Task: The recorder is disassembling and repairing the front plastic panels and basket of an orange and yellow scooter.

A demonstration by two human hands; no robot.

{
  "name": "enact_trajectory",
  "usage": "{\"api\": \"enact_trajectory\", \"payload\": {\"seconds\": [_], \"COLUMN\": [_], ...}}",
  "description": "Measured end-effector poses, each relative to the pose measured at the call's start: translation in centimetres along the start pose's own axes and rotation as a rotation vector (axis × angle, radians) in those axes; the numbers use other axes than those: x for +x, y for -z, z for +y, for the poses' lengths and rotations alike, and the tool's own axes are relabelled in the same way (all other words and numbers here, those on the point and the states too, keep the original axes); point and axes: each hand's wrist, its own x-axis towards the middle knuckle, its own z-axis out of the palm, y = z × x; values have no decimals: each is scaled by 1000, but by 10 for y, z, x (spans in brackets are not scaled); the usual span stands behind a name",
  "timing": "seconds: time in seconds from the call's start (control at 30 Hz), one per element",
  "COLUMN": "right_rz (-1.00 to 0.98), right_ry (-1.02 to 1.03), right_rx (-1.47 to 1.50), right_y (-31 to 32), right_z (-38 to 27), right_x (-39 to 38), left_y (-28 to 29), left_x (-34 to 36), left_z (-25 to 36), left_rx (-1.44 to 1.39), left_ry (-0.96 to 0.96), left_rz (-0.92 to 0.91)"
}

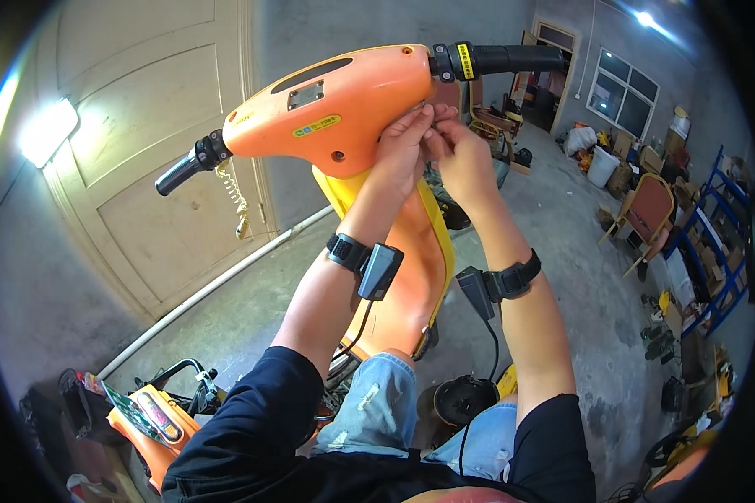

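An orange scooter handlebar cover [352, 96] stands upright in front of me, with a black left grip [178, 172] and a black right grip [524, 58]. Under its right end, my left hand [401, 142] and my right hand [457, 151] meet, fingertips bent together in a pinch. Whatever is between the fingers is too small and hidden to make out. My left hand rests close against the cover's lower edge. Below the cover runs the scooter's orange front panel [403, 260] with yellow edging. Each wrist wears a black strap with a small box.
A coiled cable [232, 191] hangs below the left grip. Another orange scooter part [151, 427] is at lower left, and a black round object [463, 399] lies by my knees. Chairs [646, 210], boxes, a white bucket [602, 167] and a blue rack [713, 243] line the right.
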Motion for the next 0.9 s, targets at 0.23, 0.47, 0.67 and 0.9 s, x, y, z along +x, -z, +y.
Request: {"api": "enact_trajectory", "payload": {"seconds": [0.23,0.47,0.67,0.9], "right_rz": [-87,123,70,-18], "right_ry": [17,54,27,103], "right_rx": [-32,-167,-144,-232], "right_y": [10,-1,0,5], "right_z": [-2,-4,-6,-7], "right_x": [-1,0,-4,-4], "left_y": [4,6,5,3], "left_x": [1,3,3,3], "left_z": [-3,-6,-4,-5], "left_rx": [-4,23,17,24], "left_ry": [-3,17,7,-26], "left_rz": [0,-9,-22,-26]}}
